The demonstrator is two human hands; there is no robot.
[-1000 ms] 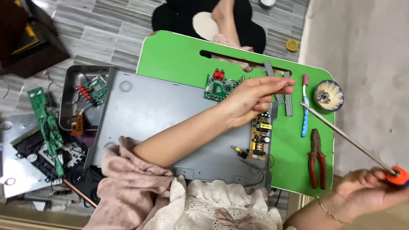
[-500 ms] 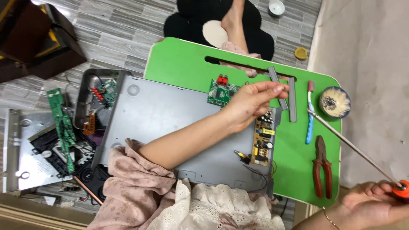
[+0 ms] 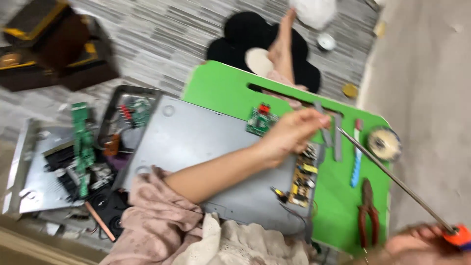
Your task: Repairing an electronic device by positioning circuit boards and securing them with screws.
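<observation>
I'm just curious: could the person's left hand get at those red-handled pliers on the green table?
Probably yes. The left hand hovers over the green table, and the pliers lie uncovered near its edge, with nothing stacked between; only a reach past the yellow circuit board.

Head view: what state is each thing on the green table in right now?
Left hand: over the table, fingertips pinched.
Right hand: gripping the long screwdriver, shaft slanting above the table.
Yellow circuit board: bare, lying flat.
Grey casing: flat, partly on the table.
Pliers: lying flat, untouched.

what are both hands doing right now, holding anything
Left hand: fingers pinched over the green table; what it grips cannot be told.
Right hand: closed on a long screwdriver.
</observation>
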